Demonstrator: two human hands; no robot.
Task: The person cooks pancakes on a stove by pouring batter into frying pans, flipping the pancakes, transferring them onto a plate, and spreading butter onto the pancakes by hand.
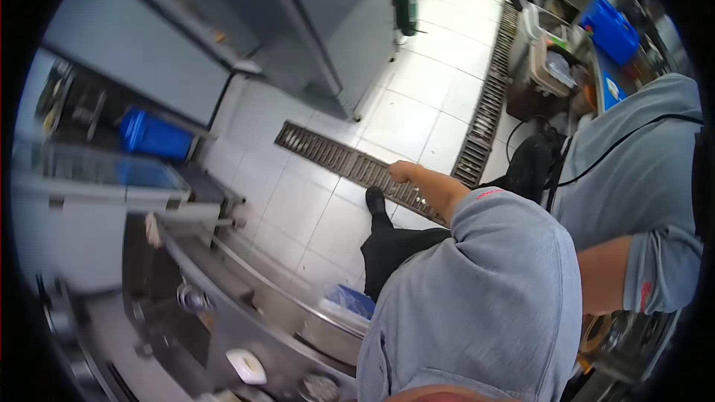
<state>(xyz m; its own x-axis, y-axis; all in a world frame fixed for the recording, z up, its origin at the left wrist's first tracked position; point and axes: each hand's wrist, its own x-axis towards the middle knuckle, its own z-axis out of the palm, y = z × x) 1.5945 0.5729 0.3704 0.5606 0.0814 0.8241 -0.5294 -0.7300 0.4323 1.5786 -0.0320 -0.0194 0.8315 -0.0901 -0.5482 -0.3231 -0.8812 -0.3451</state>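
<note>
My right hand (403, 172) is at the end of a bent forearm under a grey short sleeve (514, 227). Its fingers are curled into a loose fist, and nothing shows in it. From this view it appears above the metal floor drain grate (328, 155), touching nothing. My left hand is outside the picture. Just below the hand in the picture a dark shoe (375, 199) stands on white floor tiles. At the right, close to my shoulder, another person in a grey shirt (633, 149) has a bare forearm (602, 275) reaching behind my body; that hand is hidden.
A steel counter (223, 294) curves along the lower left, holding a small white dish (246, 366). A tall grey cabinet (320, 22) stands ahead, with a green cylinder (405, 4) beyond it. Bins (547, 71) and a blue jerrycan (611, 30) are at the upper right.
</note>
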